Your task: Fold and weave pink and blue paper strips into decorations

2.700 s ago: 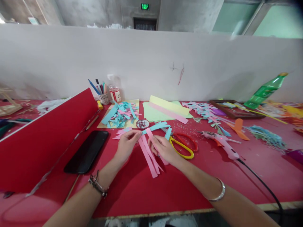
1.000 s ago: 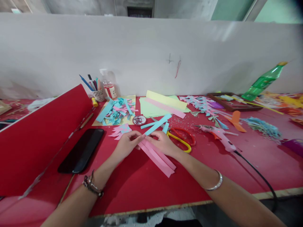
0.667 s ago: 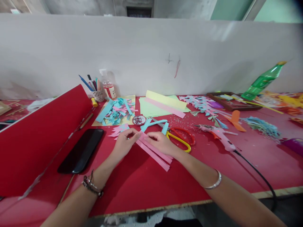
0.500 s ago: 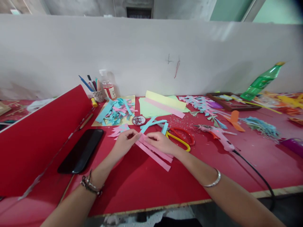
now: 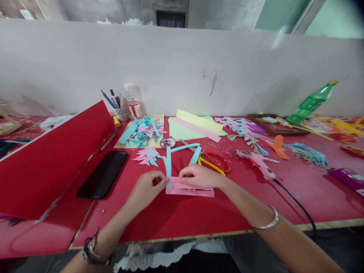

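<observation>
Pink paper strips lie crosswise in front of me, between my two hands. My left hand pinches their left end, where a blue paper strip meets the pink. With curled fingers my right hand grips the top pink strip nearer its middle; its fingertips partly hide the paper. More blue strips reach away behind the hands. Just beyond my right hand lie scissors with red and yellow handles. A small fringed pile of pink and blue paper sits beyond my left hand.
A black phone and a standing red board are on the left. To the right lies a pink glue gun with its cord over the table edge. Cut scraps, paper sheets and a green bottle are farther back.
Both hands have come nearer with the pink strips, which turned from slanting to lying straight across. A blue strip now runs to their left end.
</observation>
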Demonstrator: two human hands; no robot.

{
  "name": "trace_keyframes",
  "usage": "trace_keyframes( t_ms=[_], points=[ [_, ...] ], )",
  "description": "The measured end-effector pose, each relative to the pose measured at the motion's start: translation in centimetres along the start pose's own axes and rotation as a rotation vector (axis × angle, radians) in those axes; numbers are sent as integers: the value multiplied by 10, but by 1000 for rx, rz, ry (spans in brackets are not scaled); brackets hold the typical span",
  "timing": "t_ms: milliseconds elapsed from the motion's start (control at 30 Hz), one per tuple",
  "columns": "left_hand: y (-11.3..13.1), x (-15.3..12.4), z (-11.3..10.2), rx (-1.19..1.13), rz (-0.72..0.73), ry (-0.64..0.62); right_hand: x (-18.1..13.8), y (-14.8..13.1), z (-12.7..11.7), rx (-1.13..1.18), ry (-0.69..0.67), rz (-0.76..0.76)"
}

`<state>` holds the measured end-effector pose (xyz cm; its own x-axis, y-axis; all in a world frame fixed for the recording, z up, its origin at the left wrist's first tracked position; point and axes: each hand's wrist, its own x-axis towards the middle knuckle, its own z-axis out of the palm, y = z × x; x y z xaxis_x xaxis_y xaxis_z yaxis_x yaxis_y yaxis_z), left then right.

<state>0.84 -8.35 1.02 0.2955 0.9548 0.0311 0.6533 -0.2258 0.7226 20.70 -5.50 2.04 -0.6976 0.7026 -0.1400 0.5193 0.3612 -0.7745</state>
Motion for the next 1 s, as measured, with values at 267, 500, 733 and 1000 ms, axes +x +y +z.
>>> trace_keyframes(
  t_ms=[267,500,733,1000],
  points=[
    [2,-31,23,329,-73,32,-17,2,16,-287,89,29],
    [-2,-35,30,520,-14,93,-28,14,31,-518,248,81],
    [-10,-36,33,439,378,144,-32,18,44,-769,319,58],
    [-24,-54,20,512,686,-2,-31,22,46,-752,338,46]
  ],
)
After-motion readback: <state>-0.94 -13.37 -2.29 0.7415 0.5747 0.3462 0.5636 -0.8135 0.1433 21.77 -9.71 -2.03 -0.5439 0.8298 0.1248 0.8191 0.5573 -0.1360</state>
